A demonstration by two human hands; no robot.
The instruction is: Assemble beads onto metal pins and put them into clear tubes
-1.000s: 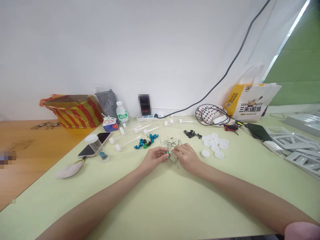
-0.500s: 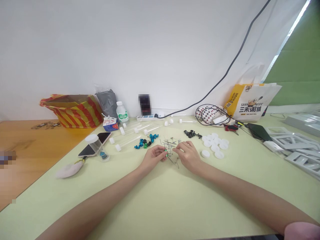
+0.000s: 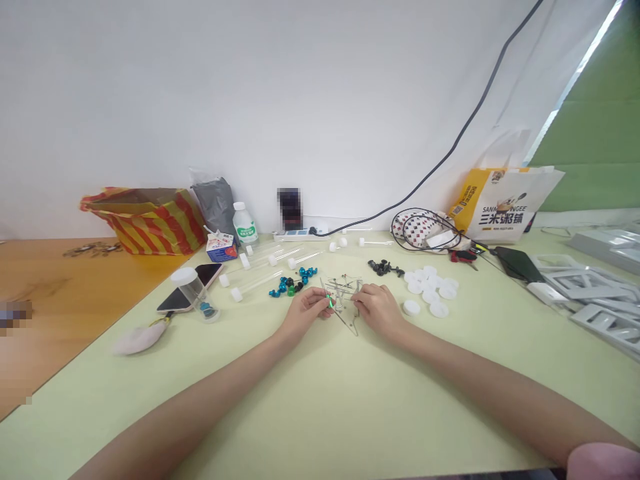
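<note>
Pinching small green piece (image 3: pixel 329 301) between thumb and fingers of left hand (image 3: pixel 304 315), at left edge of loose thin metal pieces (image 3: pixel 343 288). Bringing thumb and fingertips of right hand (image 3: pixel 379 309) together at right edge of same pieces, perhaps on one of them. Leaving gap between hands, low over pale green table (image 3: pixel 320 407). Facing blue pieces (image 3: pixel 283 283) just beyond left hand, clear tubes (image 3: pixel 263 283) with white ends farther off; black pieces (image 3: pixel 384 268) beyond right hand, white caps (image 3: pixel 430 288) to its right.

Small shiny green piece (image 3: pixel 330 302) in left hand (image 3: pixel 306 312).
</note>
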